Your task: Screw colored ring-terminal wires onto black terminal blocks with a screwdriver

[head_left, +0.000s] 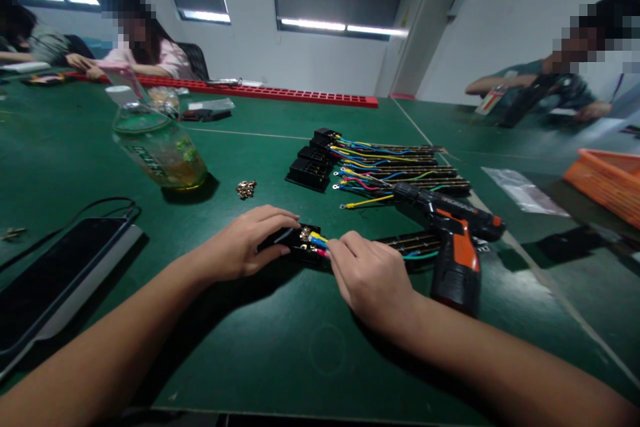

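Note:
My left hand (255, 243) is closed around the left end of a black terminal block (313, 255). At the block's right side, my right hand (367, 273) pinches the coloured wires (318, 239), whose lugs lie near the screw terminals. From there a black strip (415, 241) with a green wire runs right, partly under a black and orange power screwdriver (457, 240). Behind my hands lie several black blocks (310, 170) with coloured wires and strips. A small pile of brass screws (246, 189) rests on the table left of them.
A bottle with amber liquid (175, 157) stands at the left, behind a phone (60, 280) with a cable. An orange basket (607, 180) and a plastic bag (523, 191) are at the right. People sit across the green table (280, 347), near a red slotted rail (300, 95).

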`<state>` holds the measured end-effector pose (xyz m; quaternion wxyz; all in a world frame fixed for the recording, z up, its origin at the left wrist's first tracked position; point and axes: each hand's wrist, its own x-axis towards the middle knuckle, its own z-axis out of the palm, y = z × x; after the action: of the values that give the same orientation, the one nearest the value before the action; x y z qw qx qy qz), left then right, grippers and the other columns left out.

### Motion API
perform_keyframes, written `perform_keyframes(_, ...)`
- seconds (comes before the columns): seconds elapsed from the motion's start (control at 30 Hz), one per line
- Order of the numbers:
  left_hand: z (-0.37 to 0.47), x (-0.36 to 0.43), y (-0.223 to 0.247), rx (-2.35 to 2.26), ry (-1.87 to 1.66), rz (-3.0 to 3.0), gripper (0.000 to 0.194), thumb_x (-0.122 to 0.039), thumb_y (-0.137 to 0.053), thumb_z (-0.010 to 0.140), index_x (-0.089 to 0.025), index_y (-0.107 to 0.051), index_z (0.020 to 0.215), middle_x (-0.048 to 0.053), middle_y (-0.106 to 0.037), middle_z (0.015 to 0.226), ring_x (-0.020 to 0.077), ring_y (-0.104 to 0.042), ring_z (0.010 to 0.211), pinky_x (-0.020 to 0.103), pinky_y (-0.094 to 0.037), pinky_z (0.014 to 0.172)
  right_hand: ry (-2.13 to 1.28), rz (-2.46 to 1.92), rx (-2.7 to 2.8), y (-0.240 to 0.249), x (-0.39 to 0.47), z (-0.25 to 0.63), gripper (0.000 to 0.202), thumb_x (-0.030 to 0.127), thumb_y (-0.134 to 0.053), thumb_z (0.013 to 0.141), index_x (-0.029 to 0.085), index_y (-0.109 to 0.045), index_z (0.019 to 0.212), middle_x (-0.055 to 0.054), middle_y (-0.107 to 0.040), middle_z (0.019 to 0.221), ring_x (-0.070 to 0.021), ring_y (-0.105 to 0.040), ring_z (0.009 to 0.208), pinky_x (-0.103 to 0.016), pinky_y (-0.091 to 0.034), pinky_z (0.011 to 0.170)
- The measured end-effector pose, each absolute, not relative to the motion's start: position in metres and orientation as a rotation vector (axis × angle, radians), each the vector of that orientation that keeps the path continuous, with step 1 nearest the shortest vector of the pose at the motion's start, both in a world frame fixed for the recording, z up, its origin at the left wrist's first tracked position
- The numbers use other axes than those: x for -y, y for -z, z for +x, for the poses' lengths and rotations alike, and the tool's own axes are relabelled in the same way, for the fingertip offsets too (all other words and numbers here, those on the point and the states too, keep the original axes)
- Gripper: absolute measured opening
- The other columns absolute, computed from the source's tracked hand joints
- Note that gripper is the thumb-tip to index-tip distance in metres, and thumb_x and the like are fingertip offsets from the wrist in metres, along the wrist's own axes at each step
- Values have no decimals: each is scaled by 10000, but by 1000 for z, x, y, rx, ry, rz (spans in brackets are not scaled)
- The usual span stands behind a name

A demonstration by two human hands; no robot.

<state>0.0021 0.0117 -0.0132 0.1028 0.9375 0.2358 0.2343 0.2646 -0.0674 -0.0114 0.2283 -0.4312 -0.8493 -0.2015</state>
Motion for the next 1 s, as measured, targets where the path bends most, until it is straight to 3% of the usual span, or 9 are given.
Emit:
perform_keyframes(0.4,2,-13,11,-681,-693,2725,279,-213,-632,994,-212,-632,1273,110,-700,1285,240,-658,1187,407,-562,1024,470,-1221,2381,7,69,265,96,140,-598,910,213,-616,852,-23,-608,781,-185,-519,647,-337,-282,601)
perform_keyframes(1.0,1,-13,12,-714,-725,2710,201,-214,-625,987,-198,-667,1183,136,-696,1318,244,-692,1187,428,-596,1009,475,-1226,2414,11,68,265,182,110,-492,957,194,-584,824,-22,-587,753,-168,-481,627,-341,-243,587)
